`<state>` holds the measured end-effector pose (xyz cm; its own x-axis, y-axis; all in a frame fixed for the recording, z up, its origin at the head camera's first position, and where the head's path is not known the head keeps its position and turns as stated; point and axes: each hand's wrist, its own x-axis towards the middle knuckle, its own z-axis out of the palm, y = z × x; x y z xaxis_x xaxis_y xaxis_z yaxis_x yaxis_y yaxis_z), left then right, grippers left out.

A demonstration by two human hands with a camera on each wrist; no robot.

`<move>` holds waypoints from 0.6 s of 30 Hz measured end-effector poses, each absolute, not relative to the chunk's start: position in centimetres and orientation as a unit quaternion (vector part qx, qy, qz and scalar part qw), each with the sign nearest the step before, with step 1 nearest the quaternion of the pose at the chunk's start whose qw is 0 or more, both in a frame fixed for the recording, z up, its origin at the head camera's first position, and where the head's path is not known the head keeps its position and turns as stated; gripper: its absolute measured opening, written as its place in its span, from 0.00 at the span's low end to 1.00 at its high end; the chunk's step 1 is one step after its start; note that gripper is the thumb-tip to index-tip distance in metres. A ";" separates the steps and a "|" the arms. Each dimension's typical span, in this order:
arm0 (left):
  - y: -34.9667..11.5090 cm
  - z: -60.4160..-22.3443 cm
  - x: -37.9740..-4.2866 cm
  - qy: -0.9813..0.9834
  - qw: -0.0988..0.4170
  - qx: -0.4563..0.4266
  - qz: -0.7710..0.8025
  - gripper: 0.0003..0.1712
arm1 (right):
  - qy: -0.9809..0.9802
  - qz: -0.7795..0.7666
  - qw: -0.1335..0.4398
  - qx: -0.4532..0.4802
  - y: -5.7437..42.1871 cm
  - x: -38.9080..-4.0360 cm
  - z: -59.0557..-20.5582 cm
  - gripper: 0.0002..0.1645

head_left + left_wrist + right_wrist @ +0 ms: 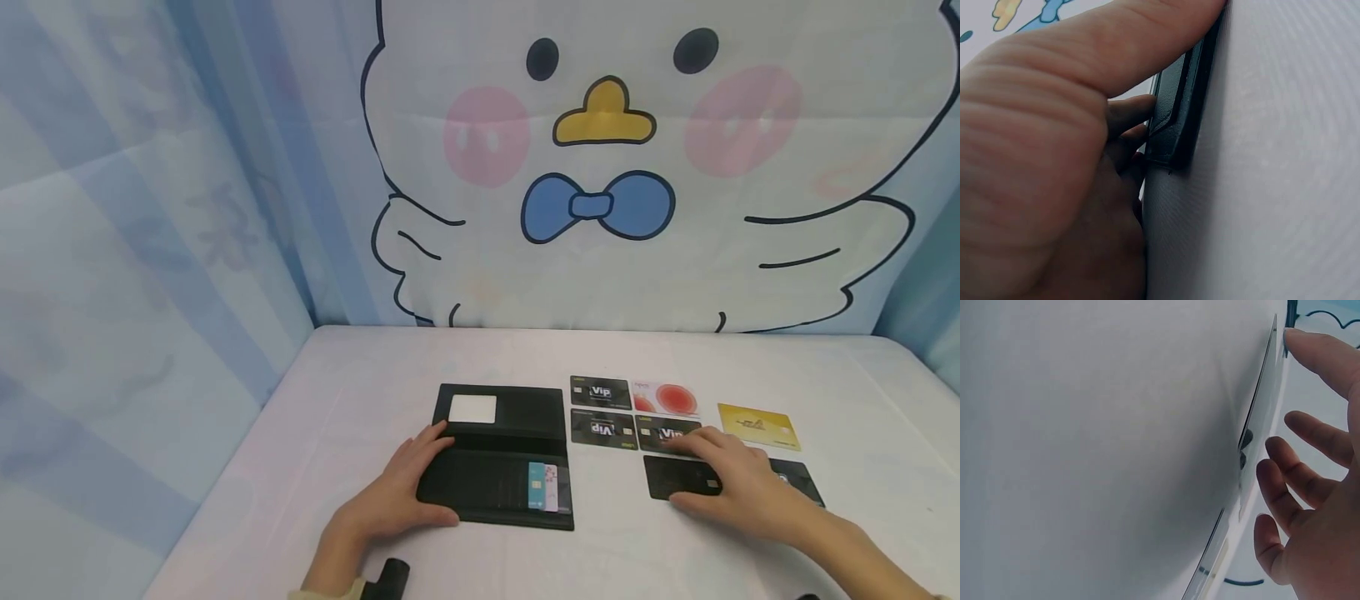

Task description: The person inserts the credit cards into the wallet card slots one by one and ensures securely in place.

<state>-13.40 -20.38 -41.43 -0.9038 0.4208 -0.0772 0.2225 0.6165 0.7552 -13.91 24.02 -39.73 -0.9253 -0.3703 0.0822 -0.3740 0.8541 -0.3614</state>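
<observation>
A black wallet [491, 492] lies unfolded on the table, with a blue card [536, 485] and a pink card [551, 487] in its slots. My left hand [397, 487] rests at its left side, fingertips on the edge and thumb along the near corner; the left wrist view shows the wallet's edge [1172, 131] by the fingertips. Over the cards at the right, my right hand [742, 483] is spread with nothing gripped. Beneath it lie a black card [671, 477], another dark card [798, 477] partly hidden by the hand, and a Vip card [652, 433].
Near the wallet's right side are two more black Vip cards [600, 392] and a red-and-white card [667, 398]. A yellow card [757, 426] lies farther right. Behind the white-covered table [525, 567] hangs a curtain [592, 283] with a cartoon print.
</observation>
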 end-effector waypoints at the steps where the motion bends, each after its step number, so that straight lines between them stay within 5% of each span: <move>1: -20.4 -41.4 -13.4 0.890 0.125 0.180 0.399 0.56 | -0.964 0.186 0.004 0.192 24.2 -13.9 -39.7 0.36; 18: -20.4 -41.4 -13.4 0.892 0.125 0.179 0.395 0.56 | -0.972 0.169 -0.010 0.160 26.7 -13.7 -40.0 0.34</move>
